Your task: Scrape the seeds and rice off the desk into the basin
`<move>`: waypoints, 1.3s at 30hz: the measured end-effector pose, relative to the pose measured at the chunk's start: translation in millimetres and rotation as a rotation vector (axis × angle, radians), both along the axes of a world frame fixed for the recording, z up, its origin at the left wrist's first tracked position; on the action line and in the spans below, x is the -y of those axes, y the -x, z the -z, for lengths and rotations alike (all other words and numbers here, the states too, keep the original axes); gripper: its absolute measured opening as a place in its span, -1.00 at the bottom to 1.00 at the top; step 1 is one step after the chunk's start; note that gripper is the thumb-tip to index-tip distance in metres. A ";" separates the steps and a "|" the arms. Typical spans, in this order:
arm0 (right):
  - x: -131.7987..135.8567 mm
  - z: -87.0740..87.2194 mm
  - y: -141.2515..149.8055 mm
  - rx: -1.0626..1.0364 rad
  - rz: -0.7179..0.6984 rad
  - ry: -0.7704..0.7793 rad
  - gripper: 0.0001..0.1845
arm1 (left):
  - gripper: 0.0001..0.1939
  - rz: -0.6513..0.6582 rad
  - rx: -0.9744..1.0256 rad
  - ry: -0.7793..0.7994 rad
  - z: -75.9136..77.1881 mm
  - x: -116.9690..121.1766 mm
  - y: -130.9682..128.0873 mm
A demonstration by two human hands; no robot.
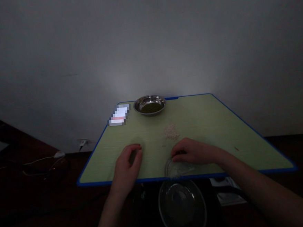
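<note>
Near the front edge of the table, my right hand (186, 152) is closed, its fingertips pinched at the rounded rim of a clear plastic container (174, 169). Dim light leaves the container's full shape hard to read. My left hand (127, 163) hovers over or rests on the front left of the table, fingers curled and thumb tip close against them. Anything between those tips is too small to make out. Beyond my right hand lies a small pile of pale grains (172, 132). A shiny steel bowl (149, 98) at the back holds small green grains (151, 108).
The pale green table (201, 117) has a blue rim and stands against a grey wall (146, 41). A blurred-out bright flat object (119, 114) lies at its back left. Below the front edge is an oval metal basin (182, 208). Cables (40, 161) run at left.
</note>
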State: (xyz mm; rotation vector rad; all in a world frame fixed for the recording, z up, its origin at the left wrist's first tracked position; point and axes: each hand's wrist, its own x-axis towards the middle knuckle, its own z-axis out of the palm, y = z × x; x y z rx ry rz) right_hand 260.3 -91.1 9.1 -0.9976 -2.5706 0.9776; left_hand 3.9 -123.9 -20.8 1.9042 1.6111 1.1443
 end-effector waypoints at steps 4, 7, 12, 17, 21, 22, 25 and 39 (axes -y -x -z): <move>3.2 0.3 -1.8 -0.011 0.020 0.030 -0.80 | -0.79 0.003 0.001 -0.007 -2.5 1.0 -1.1; 6.0 -0.5 -3.8 -0.016 0.021 0.026 -0.79 | -0.80 0.002 -0.001 -0.011 -3.1 1.3 -1.0; 12.9 -1.8 -7.3 -0.003 0.044 0.015 -0.80 | -0.81 0.003 -0.002 -0.013 -2.0 1.0 -0.6; 24.2 -7.2 -11.2 -0.003 0.115 0.002 -0.81 | -0.80 0.005 -0.002 -0.012 -2.3 0.8 -0.9; 36.8 -11.2 -16.5 -0.009 0.206 -0.096 -0.79 | -0.81 0.008 -0.013 -0.011 -1.9 0.8 -1.1; 40.5 -11.3 -17.8 -0.010 0.222 -0.101 -0.79 | -0.81 0.013 -0.017 -0.009 -1.8 0.7 -1.2; 51.5 -9.2 -21.0 -0.021 0.255 -0.081 -0.80 | -0.80 0.017 -0.028 -0.014 -1.8 0.4 -1.6; 65.4 17.0 -40.4 -0.290 0.627 -0.054 -0.77 | -0.82 -0.003 -0.079 -0.022 -2.5 0.0 -3.2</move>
